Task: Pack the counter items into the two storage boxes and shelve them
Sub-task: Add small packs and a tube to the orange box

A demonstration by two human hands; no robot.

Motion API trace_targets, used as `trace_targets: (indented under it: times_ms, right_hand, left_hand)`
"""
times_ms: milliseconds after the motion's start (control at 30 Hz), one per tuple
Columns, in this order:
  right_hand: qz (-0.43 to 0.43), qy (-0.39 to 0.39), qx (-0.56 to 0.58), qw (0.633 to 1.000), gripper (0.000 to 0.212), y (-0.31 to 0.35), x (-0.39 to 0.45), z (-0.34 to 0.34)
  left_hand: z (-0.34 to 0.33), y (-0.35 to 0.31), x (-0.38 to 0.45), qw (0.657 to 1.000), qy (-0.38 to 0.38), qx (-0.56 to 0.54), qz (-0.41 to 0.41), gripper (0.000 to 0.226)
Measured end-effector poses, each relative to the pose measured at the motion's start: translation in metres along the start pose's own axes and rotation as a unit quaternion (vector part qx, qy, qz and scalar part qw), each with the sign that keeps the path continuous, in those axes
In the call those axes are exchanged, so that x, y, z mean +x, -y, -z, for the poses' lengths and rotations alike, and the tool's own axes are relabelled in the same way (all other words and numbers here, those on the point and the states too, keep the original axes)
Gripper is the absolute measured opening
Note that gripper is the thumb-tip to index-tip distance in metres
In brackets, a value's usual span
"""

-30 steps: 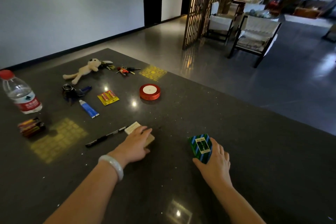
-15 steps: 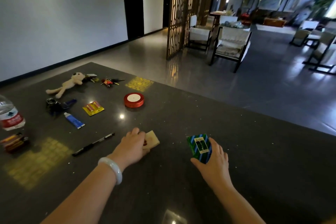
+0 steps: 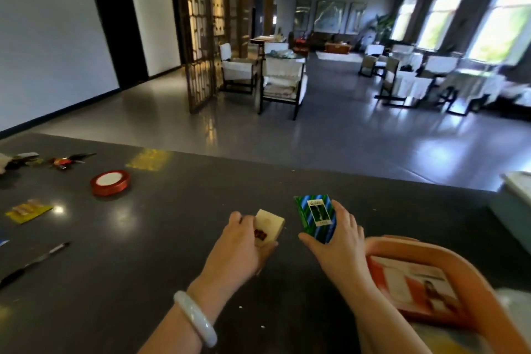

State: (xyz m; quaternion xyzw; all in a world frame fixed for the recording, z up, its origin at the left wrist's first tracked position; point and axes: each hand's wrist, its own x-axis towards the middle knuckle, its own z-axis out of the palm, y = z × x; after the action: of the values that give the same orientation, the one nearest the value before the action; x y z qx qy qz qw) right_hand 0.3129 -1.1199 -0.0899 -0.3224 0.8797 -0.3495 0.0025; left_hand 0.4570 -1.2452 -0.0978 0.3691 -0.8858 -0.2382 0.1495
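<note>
My left hand (image 3: 240,247) grips a small cream box (image 3: 268,225) with a red mark, lifted off the dark counter (image 3: 172,210). My right hand (image 3: 339,247) holds a green and blue striped box (image 3: 316,217) upright just beside it. An orange storage box (image 3: 431,250) sits at the lower right under my right forearm, with a red and white printed item (image 3: 413,282) inside. A pale green storage box (image 3: 514,210) stands at the right edge. Left on the counter lie a red ribbon roll (image 3: 110,182), a yellow battery pack (image 3: 28,210), a black pen (image 3: 33,261) and a key bunch (image 3: 67,160).
The counter's far edge runs across the middle of the view, with grey floor beyond it. A wooden lattice screen (image 3: 207,23) and white-cushioned chairs (image 3: 283,80) stand out in the room. A blue tube's tip shows at the far left edge.
Both hands have lifted their boxes and carried them right. My view has swung right and up, bringing the orange box into sight and losing the bottle, plush toy and most left-side items.
</note>
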Motion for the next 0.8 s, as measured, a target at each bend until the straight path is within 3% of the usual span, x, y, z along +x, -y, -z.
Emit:
trace_targets:
  times_ms: [200,400,567,800]
  right_hand:
    - [-0.06,-0.028,0.001,0.998,0.093,-0.08,-0.019,0.066]
    - [-0.127,0.008,0.002,0.992,0.098,-0.154,-0.04,0.1]
    - [-0.126,0.021,0.001,0.992,0.097,-0.174,-0.044,0.102]
    - [-0.129,0.081,-0.006,0.988,0.104,-0.177,-0.039,0.094]
  left_hand:
    - [-0.043,-0.089,-0.011,0.998,0.013,-0.03,-0.057,0.064]
    - [-0.09,-0.152,-0.037,0.993,0.026,-0.07,-0.091,0.068]
    - [-0.112,-0.185,-0.053,0.992,-0.009,-0.094,-0.086,0.065]
    - [-0.12,-0.185,-0.059,0.994,-0.083,-0.009,-0.075,0.063]
